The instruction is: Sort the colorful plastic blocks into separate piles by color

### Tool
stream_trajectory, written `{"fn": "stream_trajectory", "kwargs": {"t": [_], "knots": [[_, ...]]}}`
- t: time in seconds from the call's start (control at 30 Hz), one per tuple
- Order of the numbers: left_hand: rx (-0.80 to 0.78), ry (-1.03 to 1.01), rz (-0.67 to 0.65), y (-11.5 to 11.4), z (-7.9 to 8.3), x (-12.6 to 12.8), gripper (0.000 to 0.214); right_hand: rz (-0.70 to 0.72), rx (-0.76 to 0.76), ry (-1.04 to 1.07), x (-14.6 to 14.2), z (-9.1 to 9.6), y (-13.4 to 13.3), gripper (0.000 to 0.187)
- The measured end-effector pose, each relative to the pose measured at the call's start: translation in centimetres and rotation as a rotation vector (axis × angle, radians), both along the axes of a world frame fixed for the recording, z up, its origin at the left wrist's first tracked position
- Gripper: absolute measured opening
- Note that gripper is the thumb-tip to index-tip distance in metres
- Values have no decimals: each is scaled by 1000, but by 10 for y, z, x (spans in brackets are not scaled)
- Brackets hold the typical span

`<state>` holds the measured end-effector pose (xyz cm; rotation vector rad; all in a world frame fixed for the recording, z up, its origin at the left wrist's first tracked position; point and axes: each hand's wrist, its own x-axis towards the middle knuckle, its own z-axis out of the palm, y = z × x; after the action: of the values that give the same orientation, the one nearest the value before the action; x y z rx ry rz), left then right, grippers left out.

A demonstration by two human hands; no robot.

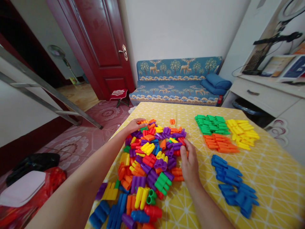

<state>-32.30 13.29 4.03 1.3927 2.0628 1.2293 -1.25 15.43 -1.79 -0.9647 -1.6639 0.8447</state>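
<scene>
A mixed heap of bullet-shaped plastic building blocks [150, 160] in red, orange, yellow, green, blue and purple spreads over the left part of the table. My left hand [134, 125] lies at the heap's far left edge, its fingers stretched out against some orange blocks. On the heap's right side is my right hand [190, 160], thumb and fingers apart, beside red blocks. Neither hand grips a block that I can see. Sorted on the right are green blocks [211, 124], yellow blocks [241, 132], orange blocks [219, 142] and blue blocks [234, 183]. One small orange block [172, 121] sits apart beyond the heap.
A yellow patterned cloth covers the table [274, 178]. Behind it stands a blue sofa [176, 86]. To the left are a metal ladder [47, 90] and a red bag with a white lid [23, 187]; a white cabinet [269, 95] is at right.
</scene>
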Motion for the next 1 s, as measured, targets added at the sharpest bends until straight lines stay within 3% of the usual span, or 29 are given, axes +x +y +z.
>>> {"fn": "stream_trajectory", "kwargs": {"t": [0.17, 0.37, 0.53, 0.6, 0.67, 0.8, 0.9, 1.0], "knots": [[-41, 59, -163, -19, 16, 26, 59, 26, 29, 2, 0, 0, 0, 49], [-7, 351, -488, -59, 52, 84, 41, 41, -19, 67, 1, 3, -4, 46], [-175, 271, -703, -72, 85, 115, 38, 64, -104, 103, 2, 6, -7, 47], [-165, 220, -710, -57, 91, 121, 37, 68, -96, 119, 2, 7, -7, 44], [-79, 220, -684, -28, 89, 124, 38, 78, -103, 127, 2, 8, -8, 42], [-30, 356, -556, 50, 63, 130, 48, 78, -127, 126, 3, 8, -9, 41], [-207, 532, -522, 98, 38, 138, 71, 99, -118, 131, 3, 9, -8, 40], [-395, 643, -454, 126, 20, 146, 85, 101, -90, 128, 3, 11, -7, 38]]}}
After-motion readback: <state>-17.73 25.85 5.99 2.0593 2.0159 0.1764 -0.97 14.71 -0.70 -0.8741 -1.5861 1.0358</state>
